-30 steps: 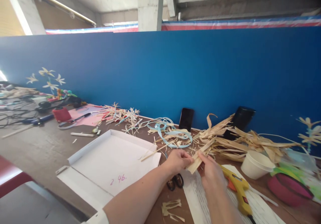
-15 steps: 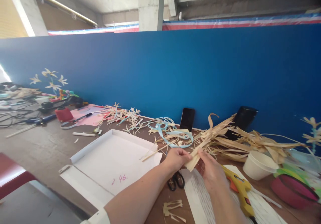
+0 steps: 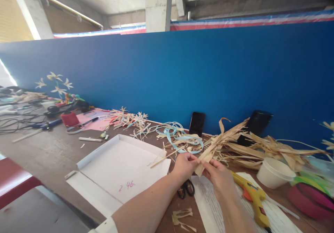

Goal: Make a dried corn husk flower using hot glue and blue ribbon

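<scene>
A strip of dried corn husk [image 3: 206,156], pale and flat, is pinched between my two hands above the table. My left hand [image 3: 185,165] grips its left edge with thumb and fingers. From the other side, my right hand [image 3: 216,174] holds the same strip close to its lower end. Behind the strip spreads a heap of dried husks [image 3: 229,135]. Black-handled scissors [image 3: 185,189] lie below my hands, their blades hidden. Under my right forearm is a printed sheet [image 3: 208,201], with a yellow glue gun [image 3: 257,201] to its right.
An open white box [image 3: 141,156] marked in pink lies to the left. Light blue ribbon [image 3: 171,141] and a phone [image 3: 197,123] are behind my hands. A white cup [image 3: 273,172] and a pink bowl [image 3: 310,198] stand right. Husk scraps [image 3: 182,217] lie in front; a blue partition [image 3: 182,69] rises behind.
My right hand has shifted its fingers inward along the husk strip, nearer to my left hand. The whole view has slid slightly, so the table things appear farther right.
</scene>
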`<state>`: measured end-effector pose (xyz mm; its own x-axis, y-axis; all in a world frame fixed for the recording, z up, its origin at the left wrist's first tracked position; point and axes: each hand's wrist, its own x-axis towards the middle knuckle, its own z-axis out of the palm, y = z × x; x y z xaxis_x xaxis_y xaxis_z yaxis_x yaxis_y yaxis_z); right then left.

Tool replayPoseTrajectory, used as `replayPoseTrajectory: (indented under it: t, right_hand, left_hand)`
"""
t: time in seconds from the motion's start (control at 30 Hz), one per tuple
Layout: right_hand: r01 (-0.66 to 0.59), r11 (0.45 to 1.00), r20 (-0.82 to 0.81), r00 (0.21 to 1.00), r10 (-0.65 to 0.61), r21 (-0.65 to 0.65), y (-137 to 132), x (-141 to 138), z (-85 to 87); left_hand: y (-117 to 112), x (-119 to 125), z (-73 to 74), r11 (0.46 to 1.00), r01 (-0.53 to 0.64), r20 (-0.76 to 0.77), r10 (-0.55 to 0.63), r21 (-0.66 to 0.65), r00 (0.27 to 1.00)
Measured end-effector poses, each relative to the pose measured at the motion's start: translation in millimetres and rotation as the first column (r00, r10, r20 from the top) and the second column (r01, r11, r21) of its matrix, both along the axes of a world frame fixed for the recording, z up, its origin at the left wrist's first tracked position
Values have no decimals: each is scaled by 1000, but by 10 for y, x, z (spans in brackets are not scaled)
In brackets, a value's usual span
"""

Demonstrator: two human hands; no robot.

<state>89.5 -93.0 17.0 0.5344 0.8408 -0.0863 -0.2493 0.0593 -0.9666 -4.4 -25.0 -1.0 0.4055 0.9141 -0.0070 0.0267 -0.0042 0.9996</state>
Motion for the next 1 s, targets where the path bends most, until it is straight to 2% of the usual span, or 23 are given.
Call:
replayPoseTrajectory:
  t: [0.27,0.37,0.47,0.7,0.9,1.0]
  right_hand:
    - [16,1000,67,998,-15,-14,20,9,-34]
    - [28,999,92,995,-26,-18,28,31,-75]
    - [69,997,129,990,-64,-29,33,50,-106]
    - [88,996,120,989,-88,3,31,52,-93]
    - [84,996,42,996,-85,7,22,26,-72]
    - [85,996,-18,996,-85,3,12,-8,-41]
  left_hand:
    - [-40,-27,52,997,-10,-73,16,72,997]
    - [-78,-37,56,985,-3,-131,25,170,991]
    - [-135,-54,79,946,-9,-206,80,323,975]
    - [-212,-92,145,776,44,-290,182,629,940]
    - [-216,-90,120,559,94,-309,304,824,901]
    - [-231,-104,127,481,144,-340,348,865,874]
